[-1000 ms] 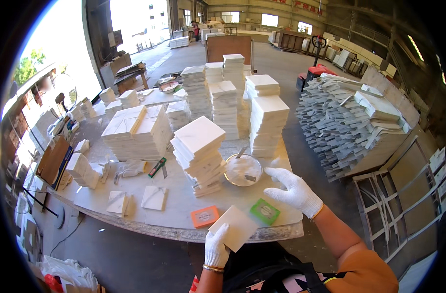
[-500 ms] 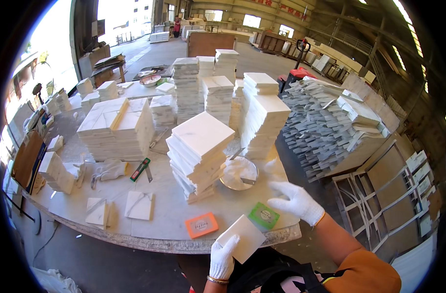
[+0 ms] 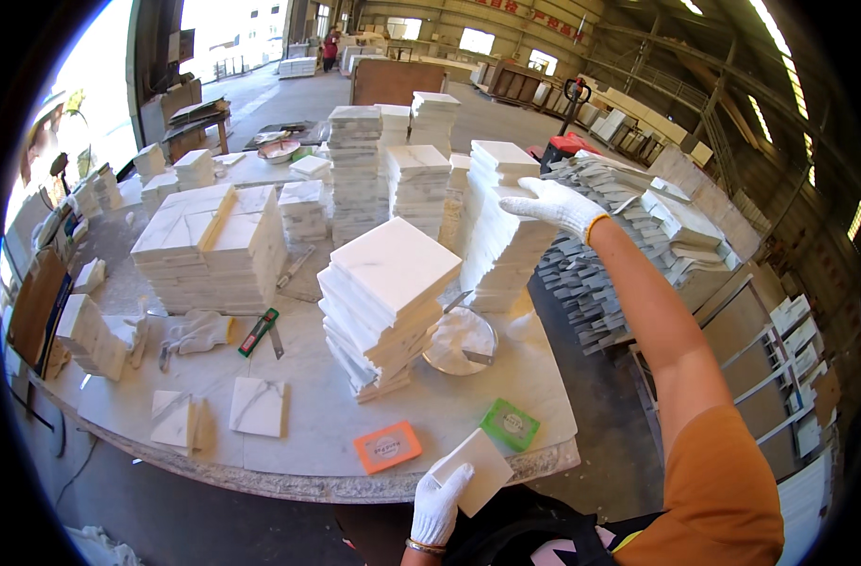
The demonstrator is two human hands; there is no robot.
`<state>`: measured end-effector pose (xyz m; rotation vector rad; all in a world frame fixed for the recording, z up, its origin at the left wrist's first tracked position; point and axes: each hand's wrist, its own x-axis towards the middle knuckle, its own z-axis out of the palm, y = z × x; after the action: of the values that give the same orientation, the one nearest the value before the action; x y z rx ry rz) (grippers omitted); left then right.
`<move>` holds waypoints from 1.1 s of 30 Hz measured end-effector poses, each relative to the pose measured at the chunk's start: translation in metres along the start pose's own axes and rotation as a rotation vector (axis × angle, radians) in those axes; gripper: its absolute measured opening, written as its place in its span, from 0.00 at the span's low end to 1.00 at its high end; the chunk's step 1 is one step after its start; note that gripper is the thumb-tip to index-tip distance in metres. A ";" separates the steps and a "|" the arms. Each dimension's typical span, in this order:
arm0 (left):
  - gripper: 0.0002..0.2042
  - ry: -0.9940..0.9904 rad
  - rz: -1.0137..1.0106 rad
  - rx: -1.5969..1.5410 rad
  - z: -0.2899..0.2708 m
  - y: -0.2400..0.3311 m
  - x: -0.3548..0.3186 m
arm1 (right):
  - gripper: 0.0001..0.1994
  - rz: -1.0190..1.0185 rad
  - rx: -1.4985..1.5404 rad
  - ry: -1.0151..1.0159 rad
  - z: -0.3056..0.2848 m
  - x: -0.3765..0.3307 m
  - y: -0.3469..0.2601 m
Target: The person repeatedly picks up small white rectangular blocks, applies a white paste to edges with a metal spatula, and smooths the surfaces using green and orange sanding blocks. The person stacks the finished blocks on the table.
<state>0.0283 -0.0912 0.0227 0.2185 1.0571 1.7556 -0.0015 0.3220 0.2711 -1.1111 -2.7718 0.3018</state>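
Note:
In my white-gloved left hand, at the table's near edge, is a pale square tile, gripped between thumb and fingers. My right hand, also gloved, reaches far forward with its fingers stretched out over the top of a tall tile stack; whether it touches the stone I cannot tell. Between the hands lie an orange block and a green block. A twisted stack of veined white tiles rises mid-table, and beside it a round bowl of white paste holds a metal scraper blade.
More tile stacks crowd the back of the table. Toward the left are a wide tile block, a loose glove, a green-handled tool and loose tiles. Grey stone strips are piled at the right.
My right hand has moved up and away, from above the green block to the top of the tall tile stack. My left hand still holds the tile near the table edge.

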 end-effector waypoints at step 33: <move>0.19 0.039 0.005 0.001 -0.014 -0.018 0.020 | 0.44 0.025 -0.009 -0.064 0.008 0.024 0.001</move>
<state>0.0229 -0.0804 -0.0050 0.1887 1.0860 1.7703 -0.0196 0.3384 0.2647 -1.1593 -2.8194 0.3339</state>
